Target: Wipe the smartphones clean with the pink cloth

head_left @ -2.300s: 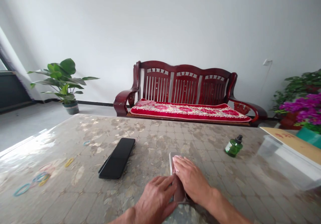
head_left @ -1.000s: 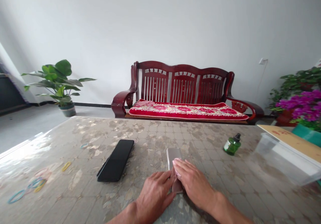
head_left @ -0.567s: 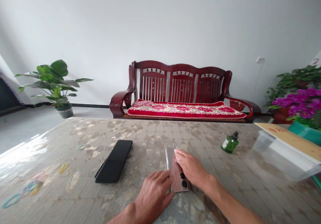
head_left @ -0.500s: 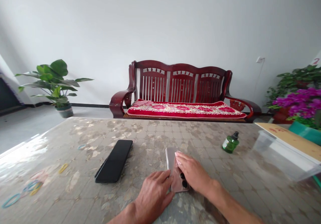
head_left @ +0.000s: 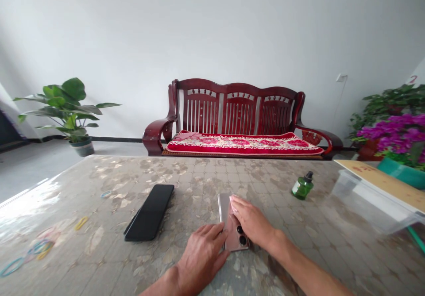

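A pink-gold phone (head_left: 232,232) lies face down on the patterned table (head_left: 282,243), its camera lenses toward me. My left hand (head_left: 202,256) rests flat against the phone's left edge, fingers stretched out. My right hand (head_left: 254,223) lies flat on top of the phone, fingers together and extended toward its far end. A something pale under the right fingertips cannot be made out. A black phone (head_left: 150,212) lies to the left, untouched.
A small green bottle (head_left: 302,186) stands at the right. A clear plastic box (head_left: 372,203) with a cardboard sheet sits at the far right. Coloured rubber bands (head_left: 40,247) lie scattered at the left. A red wooden bench (head_left: 239,123) and potted plants stand beyond.
My right hand slid back and forth along the phone's back, uncovering the camera lenses. The left hand stayed against the phone's left edge. The view drifted slightly.
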The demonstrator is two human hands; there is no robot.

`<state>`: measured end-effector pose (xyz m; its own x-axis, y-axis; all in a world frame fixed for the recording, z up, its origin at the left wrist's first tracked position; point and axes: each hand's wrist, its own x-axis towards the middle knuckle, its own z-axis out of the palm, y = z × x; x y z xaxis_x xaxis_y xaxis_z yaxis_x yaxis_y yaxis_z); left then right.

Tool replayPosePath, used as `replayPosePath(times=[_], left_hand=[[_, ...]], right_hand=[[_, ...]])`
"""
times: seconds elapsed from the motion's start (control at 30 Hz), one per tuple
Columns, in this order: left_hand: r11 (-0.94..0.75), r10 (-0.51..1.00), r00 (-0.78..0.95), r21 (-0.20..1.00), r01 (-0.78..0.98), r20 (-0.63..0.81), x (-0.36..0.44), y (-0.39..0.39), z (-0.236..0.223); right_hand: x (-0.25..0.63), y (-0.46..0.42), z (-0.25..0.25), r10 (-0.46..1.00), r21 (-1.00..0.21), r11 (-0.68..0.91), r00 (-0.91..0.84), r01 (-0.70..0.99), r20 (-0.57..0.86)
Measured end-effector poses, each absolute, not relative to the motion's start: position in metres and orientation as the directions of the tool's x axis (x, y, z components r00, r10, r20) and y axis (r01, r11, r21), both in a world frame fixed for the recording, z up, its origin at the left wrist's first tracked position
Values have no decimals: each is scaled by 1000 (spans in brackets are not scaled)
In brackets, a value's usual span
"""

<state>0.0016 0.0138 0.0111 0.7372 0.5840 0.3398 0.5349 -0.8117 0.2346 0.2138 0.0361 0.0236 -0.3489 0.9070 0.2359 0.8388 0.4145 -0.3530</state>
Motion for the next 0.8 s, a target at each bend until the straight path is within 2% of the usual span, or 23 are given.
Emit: replayPosePath(times=[0.27,0.53,0.8], left_hand=[[-807,590,739,247,536,325,2,14,9],[-814,579,747,283,507,329,4,15,7],[-802,595,725,319,505,348,3,14,7]], right_hand=[[210,-11,27,903,-290,426,-383,857,195],[196,26,28,919,-256,388,-349,885,184],[189,-8,42,875,-303,482,-429,822,227]])
